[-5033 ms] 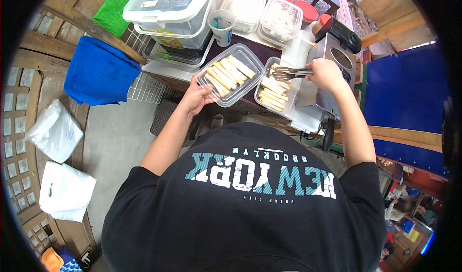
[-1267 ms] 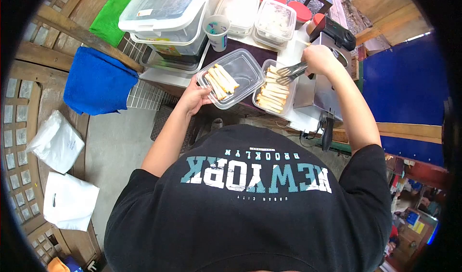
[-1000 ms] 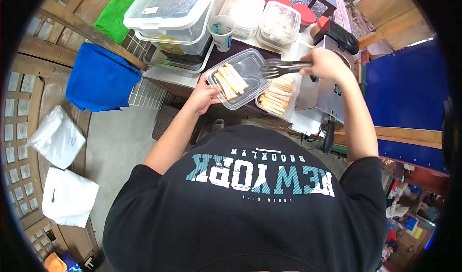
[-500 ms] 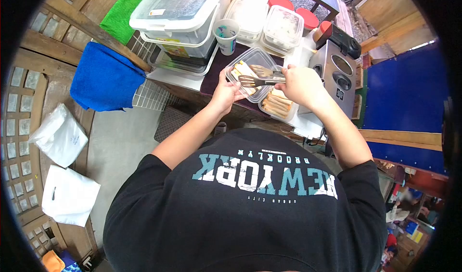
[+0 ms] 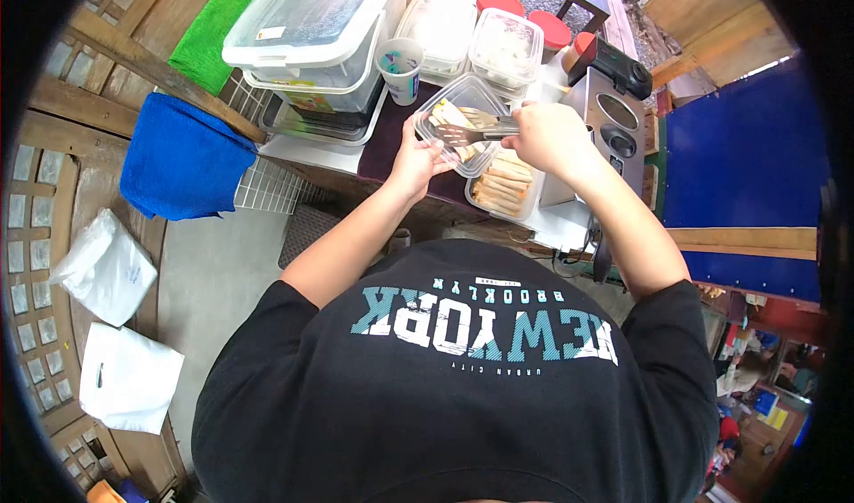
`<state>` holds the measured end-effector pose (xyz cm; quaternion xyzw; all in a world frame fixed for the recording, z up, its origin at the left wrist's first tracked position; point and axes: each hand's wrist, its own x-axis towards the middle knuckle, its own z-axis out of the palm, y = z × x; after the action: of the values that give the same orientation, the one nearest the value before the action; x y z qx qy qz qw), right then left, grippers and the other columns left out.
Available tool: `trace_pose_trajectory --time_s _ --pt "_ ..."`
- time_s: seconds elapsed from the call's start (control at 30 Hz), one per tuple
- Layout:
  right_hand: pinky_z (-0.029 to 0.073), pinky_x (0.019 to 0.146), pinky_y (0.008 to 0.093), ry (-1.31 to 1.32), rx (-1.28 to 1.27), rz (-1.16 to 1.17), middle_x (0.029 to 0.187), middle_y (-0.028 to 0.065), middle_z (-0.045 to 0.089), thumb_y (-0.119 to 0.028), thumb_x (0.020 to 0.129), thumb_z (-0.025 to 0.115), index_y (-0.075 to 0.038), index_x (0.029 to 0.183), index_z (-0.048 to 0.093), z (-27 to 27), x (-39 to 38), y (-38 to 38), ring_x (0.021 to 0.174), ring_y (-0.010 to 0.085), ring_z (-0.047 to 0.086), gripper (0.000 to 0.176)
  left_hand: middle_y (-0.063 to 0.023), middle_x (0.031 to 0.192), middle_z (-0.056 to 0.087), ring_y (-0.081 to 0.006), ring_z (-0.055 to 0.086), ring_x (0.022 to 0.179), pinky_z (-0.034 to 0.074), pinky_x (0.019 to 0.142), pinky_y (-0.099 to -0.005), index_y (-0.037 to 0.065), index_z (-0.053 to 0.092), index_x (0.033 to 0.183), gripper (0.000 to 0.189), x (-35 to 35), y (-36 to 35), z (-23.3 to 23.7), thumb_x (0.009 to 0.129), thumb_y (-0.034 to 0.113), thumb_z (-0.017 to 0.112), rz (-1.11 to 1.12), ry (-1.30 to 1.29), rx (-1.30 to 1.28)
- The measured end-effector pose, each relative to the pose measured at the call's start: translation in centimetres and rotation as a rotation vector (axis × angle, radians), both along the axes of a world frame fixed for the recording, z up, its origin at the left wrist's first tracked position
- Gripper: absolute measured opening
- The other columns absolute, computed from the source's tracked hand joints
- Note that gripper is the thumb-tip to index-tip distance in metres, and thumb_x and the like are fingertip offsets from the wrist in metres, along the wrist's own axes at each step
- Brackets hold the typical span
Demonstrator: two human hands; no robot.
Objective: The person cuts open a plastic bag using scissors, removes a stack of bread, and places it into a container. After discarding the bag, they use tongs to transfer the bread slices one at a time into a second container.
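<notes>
My left hand (image 5: 418,162) is closed on the near left side of a clear plastic container (image 5: 480,91), which it holds tilted. Several pale rolls (image 5: 449,114) lie inside it. My right hand (image 5: 553,138) grips metal tongs (image 5: 476,133) with slotted ends, and those ends reach into the container over the rolls. Just below and to the right, a second clear container (image 5: 531,208) holds a row of browned, thin rolls (image 5: 503,183). The held container partly overlaps it in this view.
A paper cup (image 5: 399,83) stands behind my left hand, next to large lidded bins (image 5: 311,23). Stacked lidded boxes (image 5: 505,48) and red-lidded jars (image 5: 549,30) are at the back. To the right sits a metal appliance (image 5: 614,116) with a dial. A blue towel (image 5: 182,160) hangs at the left.
The tongs' ends have spread or turned slightly over the rolls in the container. My view has shifted a little, so the table's things sit slightly further left.
</notes>
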<state>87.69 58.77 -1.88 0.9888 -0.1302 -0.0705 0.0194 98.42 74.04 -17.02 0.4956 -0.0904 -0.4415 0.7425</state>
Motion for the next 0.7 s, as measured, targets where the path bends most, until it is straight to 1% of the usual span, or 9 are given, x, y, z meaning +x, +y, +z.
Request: trace_pose_trajectory --time_s 0.1,0.2,0.3,0.4,0.5,0.6,0.63,0.7 --pt "0.051 0.068 0.0400 -0.060 -0.014 -0.001 0.075 0.0210 0.064 -0.032 0.072 0.071 0.003 0.074 0.066 -0.5 -0.1 -0.7 0.075 0.0321 0.065 0.035 -0.0201 0.116 0.053 -0.0311 0.064 0.091 0.056 0.076 -0.0405 0.018 0.019 0.134 0.051 0.1 -0.2 0.2 0.092 0.002 0.042 -0.004 -0.003 -0.018" --pt "0.050 0.073 0.0405 0.085 -0.008 -0.100 0.083 0.0157 0.064 -0.031 0.074 0.069 -0.005 0.092 0.068 -0.3 -0.1 -1.2 0.080 0.0309 0.064 0.031 -0.0217 0.115 0.054 -0.0320 0.064 0.092 0.056 0.075 -0.0400 0.018 0.018 0.134 0.051 0.1 -0.3 0.1 0.093 0.003 0.043 -0.022 0.009 0.013" --pt "0.050 0.073 0.0404 0.029 0.013 -0.112 0.082 0.0155 0.066 -0.031 0.073 0.070 -0.010 0.097 0.069 -0.5 -0.5 -1.9 0.081 0.0299 0.064 0.032 -0.0232 0.113 0.055 -0.0316 0.064 0.092 0.056 0.075 -0.0402 0.017 0.016 0.135 0.053 0.1 -0.4 0.0 0.092 0.003 0.044 -0.040 0.030 0.005" --pt "0.050 0.073 0.0396 0.129 0.096 -0.200 0.082 0.0152 0.067 -0.030 0.072 0.071 -0.012 0.097 0.070 0.4 -0.3 -2.9 0.080 0.0291 0.065 0.031 -0.0240 0.112 0.057 -0.0316 0.065 0.091 0.055 0.076 -0.0409 0.016 0.015 0.136 0.054 0.3 -0.7 -0.8 0.092 0.002 0.044 -0.069 0.049 -0.036" --pt "0.050 0.072 0.0386 0.099 0.162 -0.210 0.080 0.0145 0.067 -0.029 0.071 0.071 -0.013 0.095 0.071 0.8 -0.8 -4.4 0.078 0.0281 0.065 0.029 -0.0245 0.112 0.057 -0.0320 0.065 0.091 0.055 0.077 -0.0413 0.015 0.013 0.136 0.055 0.6 -0.9 -0.7 0.092 0.001 0.044 -0.075 0.041 -0.023" --pt "0.049 0.071 0.0376 0.086 0.170 -0.234 0.081 0.0143 0.067 -0.028 0.070 0.071 -0.012 0.096 0.071 1.4 -1.4 -6.3 0.077 0.0273 0.065 0.030 -0.0238 0.113 0.057 -0.0327 0.064 0.092 0.055 0.078 -0.0412 0.015 0.012 0.137 0.056 1.3 -0.5 -0.6 0.092 0.000 0.042 -0.081 0.011 0.043" --pt "0.049 0.071 0.0375 0.051 0.158 -0.204 0.080 0.0140 0.067 -0.027 0.069 0.072 -0.013 0.097 0.071 1.7 -1.7 -7.0 0.076 0.0268 0.065 0.032 -0.0233 0.114 0.057 -0.0331 0.064 0.092 0.055 0.078 -0.0410 0.015 0.012 0.137 0.056 1.6 -0.1 -1.0 0.092 0.000 0.042 -0.066 -0.004 0.056" --pt "0.049 0.074 0.0390 0.064 0.155 -0.217 0.082 0.0147 0.067 -0.029 0.068 0.072 -0.014 0.096 0.071 2.5 -2.3 -7.9 0.080 0.0287 0.065 0.032 -0.0245 0.118 0.053 -0.0342 0.063 0.094 0.055 0.079 -0.0423 0.015 0.011 0.137 0.055 2.0 0.7 -1.8 0.093 0.000 0.040 -0.044 0.013 0.042"
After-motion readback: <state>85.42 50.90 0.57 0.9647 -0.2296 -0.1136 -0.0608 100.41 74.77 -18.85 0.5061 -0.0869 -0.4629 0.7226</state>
